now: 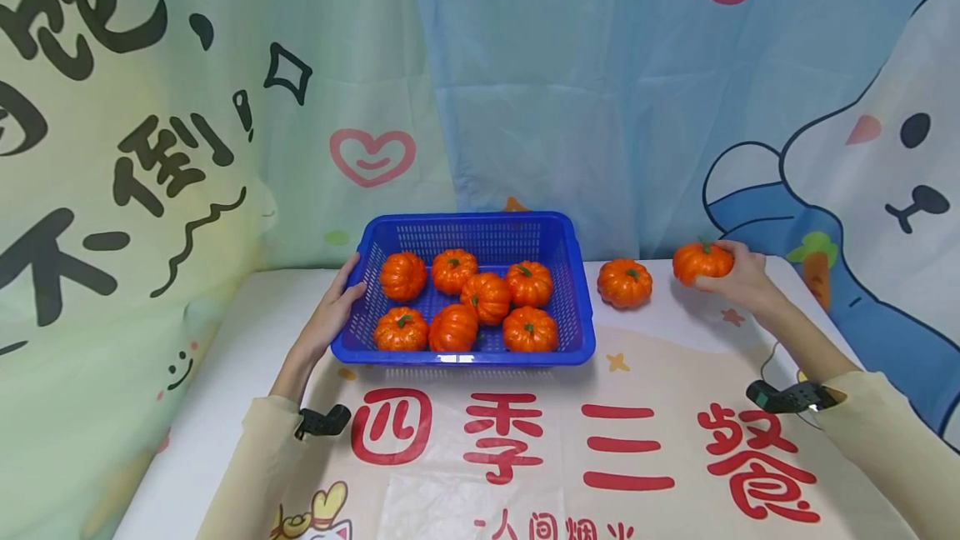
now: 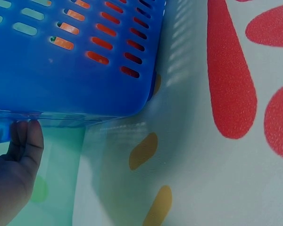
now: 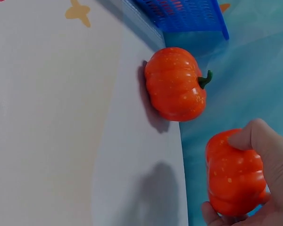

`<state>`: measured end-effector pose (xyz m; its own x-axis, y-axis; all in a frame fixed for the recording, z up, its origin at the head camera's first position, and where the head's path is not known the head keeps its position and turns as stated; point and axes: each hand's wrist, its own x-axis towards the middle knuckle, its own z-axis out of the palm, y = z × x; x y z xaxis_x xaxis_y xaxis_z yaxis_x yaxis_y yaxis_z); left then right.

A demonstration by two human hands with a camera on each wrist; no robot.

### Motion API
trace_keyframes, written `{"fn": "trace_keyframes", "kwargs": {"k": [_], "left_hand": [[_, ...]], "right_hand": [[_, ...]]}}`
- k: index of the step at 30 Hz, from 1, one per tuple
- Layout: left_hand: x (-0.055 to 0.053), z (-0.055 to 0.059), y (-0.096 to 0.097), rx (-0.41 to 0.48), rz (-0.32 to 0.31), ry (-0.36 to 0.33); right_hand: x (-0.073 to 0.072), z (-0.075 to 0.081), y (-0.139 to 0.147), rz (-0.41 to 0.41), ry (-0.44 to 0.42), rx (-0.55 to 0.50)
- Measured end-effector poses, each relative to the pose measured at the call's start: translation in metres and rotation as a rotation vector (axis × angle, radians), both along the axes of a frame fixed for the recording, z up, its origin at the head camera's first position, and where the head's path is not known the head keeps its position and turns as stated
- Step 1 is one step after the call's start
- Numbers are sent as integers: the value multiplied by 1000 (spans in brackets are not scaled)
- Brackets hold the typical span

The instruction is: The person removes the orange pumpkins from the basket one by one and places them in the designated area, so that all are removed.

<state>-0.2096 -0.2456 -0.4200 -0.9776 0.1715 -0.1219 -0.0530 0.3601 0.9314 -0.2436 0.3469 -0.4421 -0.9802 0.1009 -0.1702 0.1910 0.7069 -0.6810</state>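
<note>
A blue plastic basket (image 1: 465, 358) stands on the table with several small orange pumpkins (image 1: 487, 298) inside. My left hand (image 1: 333, 311) grips the basket's left side at the rim; the left wrist view shows the fingers (image 2: 34, 141) against its wall. On the right, my right hand (image 1: 746, 277) holds a pumpkin (image 1: 701, 263) between thumb and fingers. The right wrist view shows this pumpkin (image 3: 235, 174) apart from the tabletop, its shadow falling on the table. Between the basket and my right hand sits another pumpkin (image 1: 625, 283) with a green stem.
A printed cloth with large red characters (image 1: 502, 436) covers the front of the table (image 1: 240, 340). Behind the table hangs a pastel curtain (image 1: 525, 107) with cartoon drawings. A thin cable (image 1: 767, 361) runs near my right wrist.
</note>
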Motion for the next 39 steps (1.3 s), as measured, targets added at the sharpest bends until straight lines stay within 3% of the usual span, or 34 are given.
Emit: {"fn": "trace_keyframes", "kwargs": {"k": [6,17,39], "left_hand": [[1,0,-1,-1,2,4],[4,1,0,1,2,0],[-1,-1,-1,-6,0,7]], "right_hand": [[-1,-7,-4,-1,80,-25],[-1,-31,-8,27,117,-12],[-5,-43,-8,63,-18,20]]}}
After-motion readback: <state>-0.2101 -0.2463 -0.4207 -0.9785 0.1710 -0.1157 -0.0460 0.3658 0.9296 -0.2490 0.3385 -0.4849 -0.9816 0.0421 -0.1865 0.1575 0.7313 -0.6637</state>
